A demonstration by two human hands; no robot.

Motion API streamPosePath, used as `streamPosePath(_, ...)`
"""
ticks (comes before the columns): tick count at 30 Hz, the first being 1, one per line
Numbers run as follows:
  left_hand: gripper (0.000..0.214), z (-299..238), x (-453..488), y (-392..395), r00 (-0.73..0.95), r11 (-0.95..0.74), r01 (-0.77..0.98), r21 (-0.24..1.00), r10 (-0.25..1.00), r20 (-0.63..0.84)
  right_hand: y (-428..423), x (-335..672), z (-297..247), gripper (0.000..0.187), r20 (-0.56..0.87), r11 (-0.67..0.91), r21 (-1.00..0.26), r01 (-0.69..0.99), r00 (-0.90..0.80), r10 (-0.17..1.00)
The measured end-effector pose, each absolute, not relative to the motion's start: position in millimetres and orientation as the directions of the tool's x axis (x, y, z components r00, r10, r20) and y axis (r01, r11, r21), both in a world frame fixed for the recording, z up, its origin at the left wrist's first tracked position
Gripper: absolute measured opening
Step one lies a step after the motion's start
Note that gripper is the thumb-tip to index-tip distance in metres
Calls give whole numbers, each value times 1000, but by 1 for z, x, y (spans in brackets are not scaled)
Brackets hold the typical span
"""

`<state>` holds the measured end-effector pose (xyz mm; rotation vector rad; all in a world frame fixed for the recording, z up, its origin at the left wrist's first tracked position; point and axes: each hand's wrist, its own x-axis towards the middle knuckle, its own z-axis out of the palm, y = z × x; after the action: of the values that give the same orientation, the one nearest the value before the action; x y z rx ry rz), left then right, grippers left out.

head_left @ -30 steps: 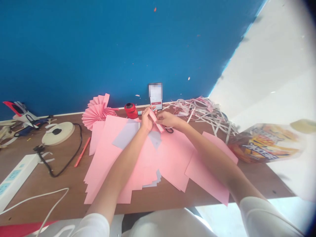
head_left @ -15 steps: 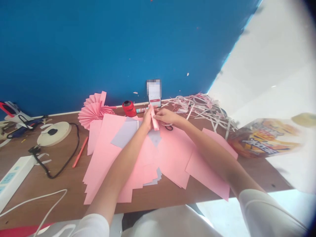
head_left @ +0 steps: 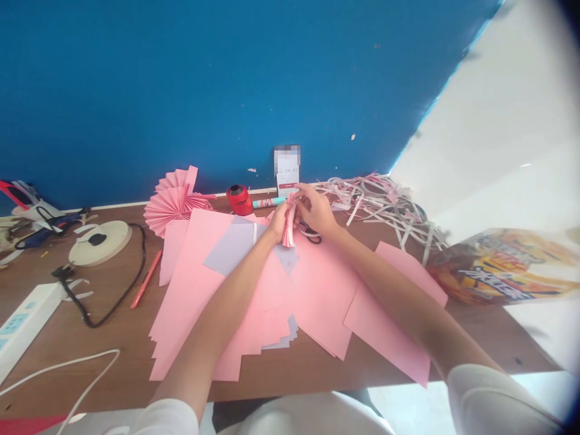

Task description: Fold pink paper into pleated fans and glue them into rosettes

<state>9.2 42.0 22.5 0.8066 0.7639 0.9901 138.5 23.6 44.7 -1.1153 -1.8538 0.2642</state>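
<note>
Pink accordion-folded paper bundle [head_left: 289, 227], narrow, held upright above the middle of the table [head_left: 104, 356]. Left hand [head_left: 278, 222]: grip closed around the bundle's lower part. Right hand [head_left: 317, 210]: grip narrow, fingertips [head_left: 301, 190] pinching the bundle's top end. Black-handled scissors [head_left: 310, 238] lie just beneath the right hand, on loose pink paper sheets [head_left: 321, 296]. Near the hands: red thread spool [head_left: 239, 200], glue stick [head_left: 269, 203], propped phone [head_left: 287, 175]. Further along the table: pink paper fan [head_left: 174, 208], heap of paper strips [head_left: 380, 202].
</note>
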Motion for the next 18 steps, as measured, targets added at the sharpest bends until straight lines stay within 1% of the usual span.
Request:
streamPosePath(3,17,21,8,40,401,185,-319,930,915,-44,23,139,40,43,581,533,-566,629,-154,799)
streamPosePath(8,20,23,3,42,439,154,-276,949,898,-18,22,143,39,51,565,506,-567,650,-140,813)
streamPosePath(10,18,24,-2,46,489,172,-245,954,872,-31,23,145,38,50,566,519,-541,662,-170,807)
streamPosePath(13,18,25,-11,52,601,262,-167,951,791,-113,25,150,33,45,578,557,-463,690,-242,780)
streamPosePath(15,18,26,-15,54,637,311,-170,935,758,-137,27,151,30,42,596,585,-410,700,-280,753)
streamPosePath(18,17,25,-19,54,670,334,-213,918,734,-111,28,152,27,39,621,611,-351,710,-312,719)
